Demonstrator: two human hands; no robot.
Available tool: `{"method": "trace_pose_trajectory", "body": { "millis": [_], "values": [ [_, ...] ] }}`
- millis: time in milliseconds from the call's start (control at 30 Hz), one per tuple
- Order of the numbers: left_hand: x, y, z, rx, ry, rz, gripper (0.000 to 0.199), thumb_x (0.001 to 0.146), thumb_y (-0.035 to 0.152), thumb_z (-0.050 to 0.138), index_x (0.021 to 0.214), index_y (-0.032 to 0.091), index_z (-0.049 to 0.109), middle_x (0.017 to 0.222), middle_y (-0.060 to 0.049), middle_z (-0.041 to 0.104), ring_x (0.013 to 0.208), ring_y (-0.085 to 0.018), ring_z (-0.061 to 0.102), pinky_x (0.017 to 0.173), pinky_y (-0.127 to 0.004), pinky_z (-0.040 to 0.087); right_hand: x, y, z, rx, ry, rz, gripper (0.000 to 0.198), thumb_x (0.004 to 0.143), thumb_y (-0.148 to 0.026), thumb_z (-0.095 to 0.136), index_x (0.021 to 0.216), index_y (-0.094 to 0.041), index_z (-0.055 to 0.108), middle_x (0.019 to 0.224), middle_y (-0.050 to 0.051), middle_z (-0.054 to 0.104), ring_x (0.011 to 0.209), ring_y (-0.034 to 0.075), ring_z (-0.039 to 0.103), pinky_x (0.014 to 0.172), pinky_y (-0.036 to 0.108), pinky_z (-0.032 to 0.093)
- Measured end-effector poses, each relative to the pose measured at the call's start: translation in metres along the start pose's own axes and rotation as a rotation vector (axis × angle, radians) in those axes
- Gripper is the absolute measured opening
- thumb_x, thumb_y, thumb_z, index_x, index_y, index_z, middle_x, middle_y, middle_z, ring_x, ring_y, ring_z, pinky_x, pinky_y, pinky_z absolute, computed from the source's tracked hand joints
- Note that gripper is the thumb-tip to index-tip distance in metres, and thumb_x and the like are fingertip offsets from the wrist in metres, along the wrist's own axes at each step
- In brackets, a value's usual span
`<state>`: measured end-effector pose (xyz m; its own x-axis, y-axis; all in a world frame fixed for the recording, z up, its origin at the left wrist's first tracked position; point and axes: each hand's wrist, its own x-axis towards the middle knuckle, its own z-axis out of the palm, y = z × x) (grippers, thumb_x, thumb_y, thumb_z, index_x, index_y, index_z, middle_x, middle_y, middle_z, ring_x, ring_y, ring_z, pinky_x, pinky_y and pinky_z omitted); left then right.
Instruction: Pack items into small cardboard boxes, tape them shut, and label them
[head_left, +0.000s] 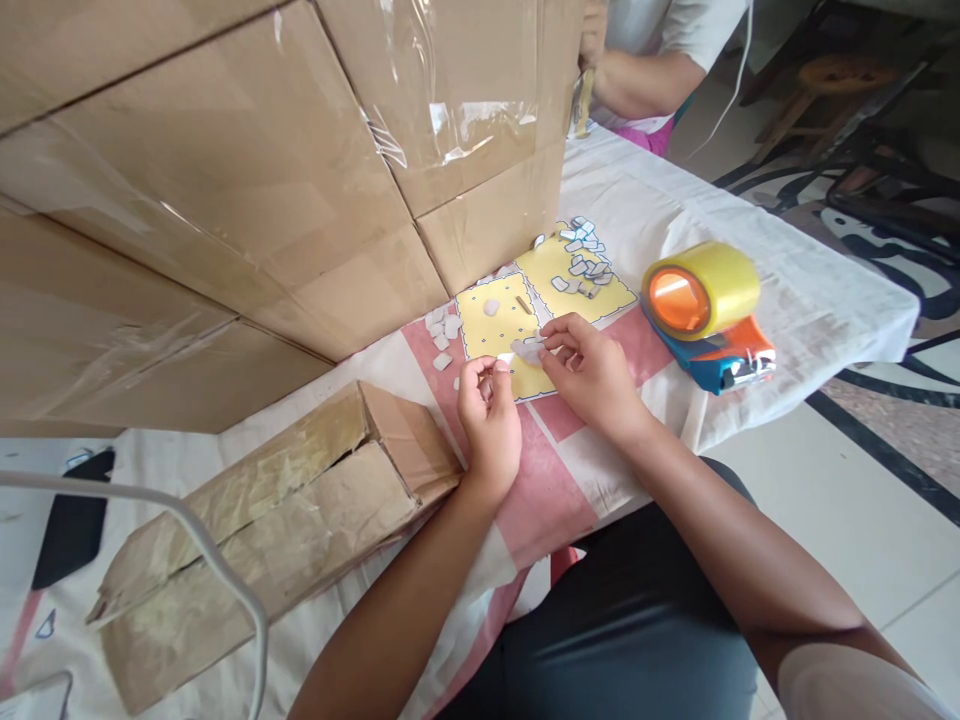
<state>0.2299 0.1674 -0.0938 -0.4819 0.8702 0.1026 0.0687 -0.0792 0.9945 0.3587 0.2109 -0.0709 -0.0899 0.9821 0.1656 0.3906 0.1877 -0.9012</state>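
Note:
My left hand (491, 430) is closed in a pinch at the near edge of a yellow card (476, 315), with a small white piece (505, 359) at its fingertips. Facing it, my right hand (596, 378) has its fingers closed on a pale, flat piece (528, 351) just over the same card. A short brown stick (523, 305) and a whitish chip (491, 307) lie on this card. Several blue-edged white pieces (581, 240) are scattered on a second yellow card (544, 268) behind it. More whitish chips (441, 340) rest on the cloth to the left.
Stacked, taped cardboard boxes (300, 170) wall off the left and back. A long carton (277, 530) lies at front left beside a grey cable (225, 575). A yellow tape roll (731, 285) in a dispenser stands right. Another person's arm (649, 82) shows beyond the boxes.

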Motion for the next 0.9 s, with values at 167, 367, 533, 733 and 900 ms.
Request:
{"method": "trace_pose_trajectory", "body": {
  "millis": [167, 367, 533, 733, 900],
  "values": [
    [0.001, -0.003, 0.001, -0.037, 0.014, -0.023, 0.017, 0.098, 0.039, 0.059, 0.099, 0.022, 0.06, 0.098, -0.005, 0.068, 0.092, -0.015, 0.066, 0.077, -0.027, 0.052, 0.0, 0.006, 0.003, -0.375, 0.069, -0.12, 0.012, 0.09, -0.021, 0.061, 0.097, -0.025, 0.07, 0.078, 0.004, 0.069, 0.062, 0.018, 0.053, 0.058, 0.03, 0.033],
    [0.002, -0.002, 0.001, -0.036, 0.015, 0.008, 0.019, 0.095, 0.04, 0.063, 0.096, 0.021, 0.06, 0.095, -0.005, 0.067, 0.089, -0.016, 0.065, 0.075, -0.027, 0.051, -0.002, 0.009, 0.009, -0.541, -0.122, -0.238, 0.03, 0.084, -0.008, 0.058, 0.101, -0.025, 0.076, 0.082, 0.009, 0.071, 0.077, 0.024, 0.059, 0.058, 0.031, 0.035],
    [0.001, 0.0, 0.001, -0.08, -0.004, 0.025, 0.02, 0.094, 0.041, 0.063, 0.095, 0.021, 0.06, 0.095, -0.005, 0.067, 0.088, -0.015, 0.064, 0.075, -0.027, 0.051, -0.003, 0.007, 0.008, -0.154, -0.089, -0.205, 0.039, 0.086, -0.018, 0.062, 0.123, -0.021, 0.071, 0.115, 0.008, 0.077, 0.075, 0.019, 0.06, 0.07, 0.035, 0.049],
    [0.005, -0.006, 0.001, -0.106, -0.089, 0.02, 0.028, 0.093, 0.048, 0.06, 0.086, 0.021, 0.059, 0.086, -0.002, 0.063, 0.079, -0.013, 0.059, 0.073, -0.025, 0.047, 0.001, 0.012, 0.011, 0.149, -0.125, -0.198, 0.021, 0.088, -0.036, 0.067, 0.098, -0.02, 0.076, 0.09, 0.004, 0.074, 0.063, 0.012, 0.053, 0.062, 0.028, 0.043],
    [-0.008, 0.009, 0.0, -0.125, -0.096, -0.017, 0.027, 0.093, 0.048, 0.06, 0.103, 0.024, 0.058, 0.096, -0.002, 0.062, 0.072, -0.011, 0.055, 0.067, -0.024, 0.047, 0.003, 0.01, 0.01, 0.285, -0.084, -0.167, 0.024, 0.087, -0.043, 0.068, 0.083, -0.019, 0.068, 0.08, 0.001, 0.066, 0.062, 0.011, 0.051, 0.06, 0.027, 0.039]
  ]
}}
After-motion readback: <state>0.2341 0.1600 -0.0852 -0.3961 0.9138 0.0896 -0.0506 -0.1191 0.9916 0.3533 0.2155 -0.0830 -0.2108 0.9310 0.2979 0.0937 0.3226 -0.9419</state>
